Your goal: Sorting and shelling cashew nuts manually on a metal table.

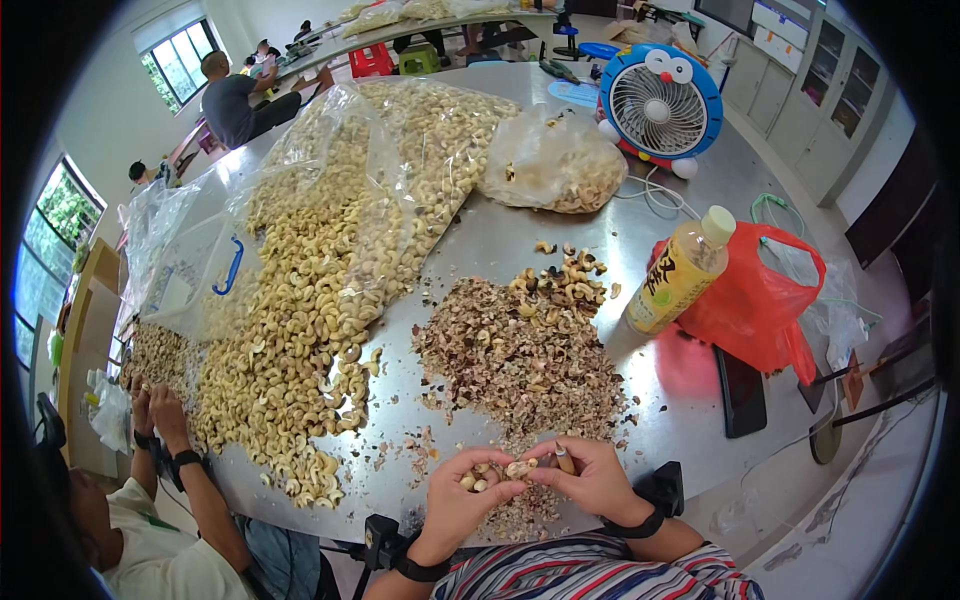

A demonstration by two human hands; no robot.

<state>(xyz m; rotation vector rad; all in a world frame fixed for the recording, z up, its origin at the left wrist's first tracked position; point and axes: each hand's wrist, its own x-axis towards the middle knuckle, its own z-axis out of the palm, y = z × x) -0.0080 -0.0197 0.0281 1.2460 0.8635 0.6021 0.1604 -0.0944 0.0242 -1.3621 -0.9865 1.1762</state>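
Note:
At the metal table's near edge, my left hand (466,495) cups a few cashew kernels (472,481) in its palm. Its thumb and forefinger meet a cashew kernel (520,469) that my right hand (589,480) also pinches. A small wooden-handled tool (564,457) is tucked in the fingers of my right hand; its working end is hard to make out. Just beyond both hands spreads a heap of brown cashew skins (525,360), with darker, unpeeled-looking cashews (570,285) at its far side. To the left lies a large pile of pale cashews (277,360), spilling from a clear plastic bag (442,142).
A co-worker's hands (161,412) work at the far left. Right of the skins stand a drink bottle (675,277), a red plastic bag (750,292) and a phone (739,394). A blue fan (660,109) and a tied clear bag (555,165) sit farther back. A clear tub (195,277) lies left.

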